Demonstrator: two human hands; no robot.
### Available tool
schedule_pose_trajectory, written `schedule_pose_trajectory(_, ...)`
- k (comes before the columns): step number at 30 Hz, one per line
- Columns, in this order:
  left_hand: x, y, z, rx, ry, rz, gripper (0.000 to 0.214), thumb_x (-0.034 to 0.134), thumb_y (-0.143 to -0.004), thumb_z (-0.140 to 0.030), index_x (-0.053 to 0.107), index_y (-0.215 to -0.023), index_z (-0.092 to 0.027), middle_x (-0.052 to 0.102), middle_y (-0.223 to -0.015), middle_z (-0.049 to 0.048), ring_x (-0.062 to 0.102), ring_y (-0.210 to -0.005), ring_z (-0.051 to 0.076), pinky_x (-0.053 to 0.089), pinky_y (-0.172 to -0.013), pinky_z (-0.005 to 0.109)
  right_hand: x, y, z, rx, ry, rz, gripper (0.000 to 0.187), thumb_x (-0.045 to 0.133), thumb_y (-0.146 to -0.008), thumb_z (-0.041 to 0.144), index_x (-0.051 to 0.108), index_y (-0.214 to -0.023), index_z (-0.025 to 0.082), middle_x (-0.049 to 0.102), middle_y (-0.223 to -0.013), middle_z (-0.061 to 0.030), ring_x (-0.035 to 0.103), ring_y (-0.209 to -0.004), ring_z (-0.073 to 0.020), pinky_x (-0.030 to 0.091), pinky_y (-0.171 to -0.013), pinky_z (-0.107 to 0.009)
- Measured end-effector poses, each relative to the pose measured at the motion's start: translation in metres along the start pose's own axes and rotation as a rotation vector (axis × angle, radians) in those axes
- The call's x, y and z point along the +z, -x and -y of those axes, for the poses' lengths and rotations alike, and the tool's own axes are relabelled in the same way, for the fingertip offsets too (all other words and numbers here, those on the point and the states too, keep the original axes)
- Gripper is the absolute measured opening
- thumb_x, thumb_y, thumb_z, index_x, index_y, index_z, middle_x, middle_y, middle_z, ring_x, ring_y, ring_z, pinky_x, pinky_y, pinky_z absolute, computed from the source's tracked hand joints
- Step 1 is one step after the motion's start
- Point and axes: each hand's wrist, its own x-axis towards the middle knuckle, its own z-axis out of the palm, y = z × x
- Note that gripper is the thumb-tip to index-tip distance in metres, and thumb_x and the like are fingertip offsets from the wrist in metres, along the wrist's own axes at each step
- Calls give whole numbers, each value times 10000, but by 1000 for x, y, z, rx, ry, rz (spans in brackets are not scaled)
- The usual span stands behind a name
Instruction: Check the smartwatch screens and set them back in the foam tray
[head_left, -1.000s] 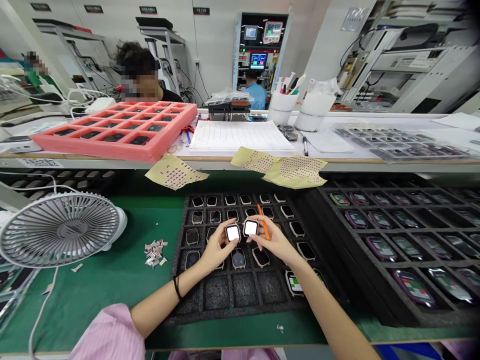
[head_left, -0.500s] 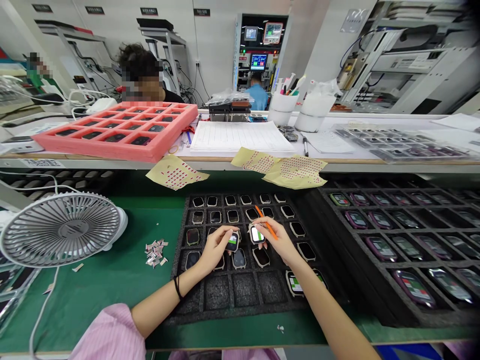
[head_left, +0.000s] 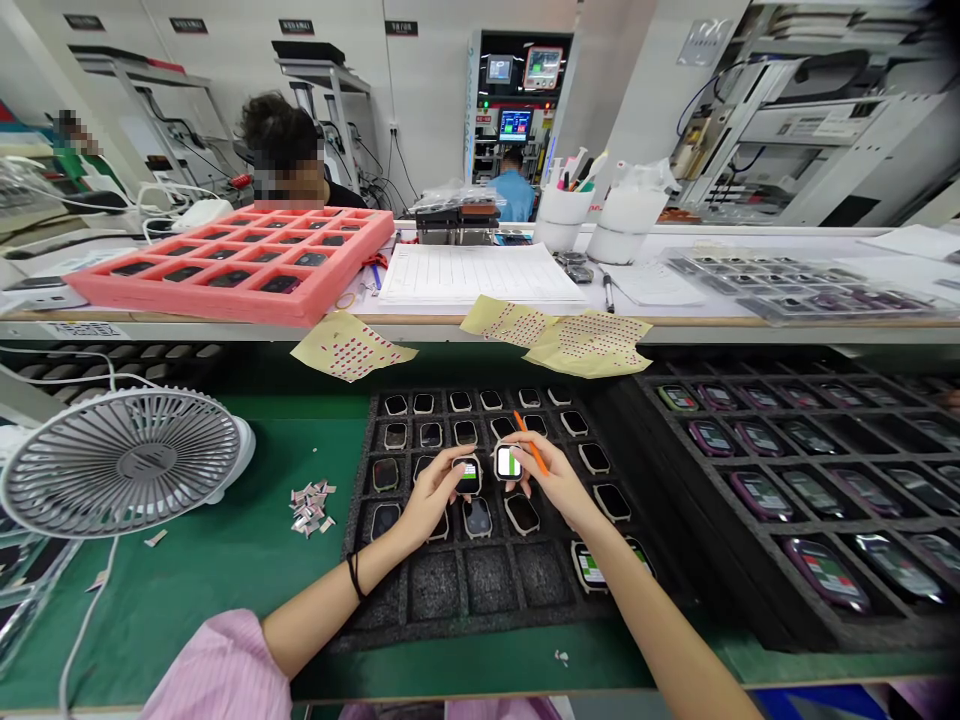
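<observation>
My left hand (head_left: 442,484) grips a smartwatch case (head_left: 469,474) whose screen is lit with a dark area and green rows. In my right hand (head_left: 541,466) is a second smartwatch case (head_left: 508,462), its screen lit white and green. An orange stick-like tool (head_left: 531,442) is also tucked between the right fingers. Both hands are above a black foam tray (head_left: 435,585) with several strapless watch cases in its pockets, mostly dark-screened. At the tray's near right, two watches (head_left: 591,566) show lit screens, one partly behind my right forearm. Some pockets in the front row hold nothing.
A white fan (head_left: 142,460) stands at left, near a pile of small tabs (head_left: 311,507). Another foam tray (head_left: 750,570) of watches lies right. The shelf ahead carries a pink foam tray (head_left: 315,300) and papers (head_left: 480,275); yellow dotted sheets (head_left: 592,340) hang from its edge. A person sits beyond.
The two held watches have shifted slightly, tilting more towards me. The right one has moved a little left and up, and the orange tool has turned slightly steeper.
</observation>
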Motion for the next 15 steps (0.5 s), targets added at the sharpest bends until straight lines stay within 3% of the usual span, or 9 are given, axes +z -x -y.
schedule_pose_trajectory(4, -3, -1, 4, -6, -62, -9, 370, 450, -917, -443, 609, -1127, -182, 609, -832, 26, 566, -571, 115, 384, -522, 230, 0, -1, -2, -8, 19, 21, 240, 544, -875, 432, 578, -991, 225, 576, -689, 4, 614, -539, -149, 401, -382, -228)
schedule_pose_trajectory(10, -2, 0, 4, 24, -62, -1, 460, 506, -889, -427, 502, -1281, -187, 622, -923, 44, 496, -595, 101, 408, -572, 238, -1, -1, -5, -5, 10, 76, 302, 586, -844, 407, 528, -1088, 239, 588, -1061, -71, 640, -648, -143, 425, -388, -215)
schedule_pose_trajectory(15, 1, 0, 1, 38, 13, 8, 484, 549, -861, -416, 481, -1282, -187, 607, -1113, 90, 525, -676, 114, 450, -611, 240, -2, -1, -6, 6, 9, 98, 362, 641, -811, 342, 496, -1131, 256, 589, -1061, -70, 658, -727, -166, 438, -410, -202)
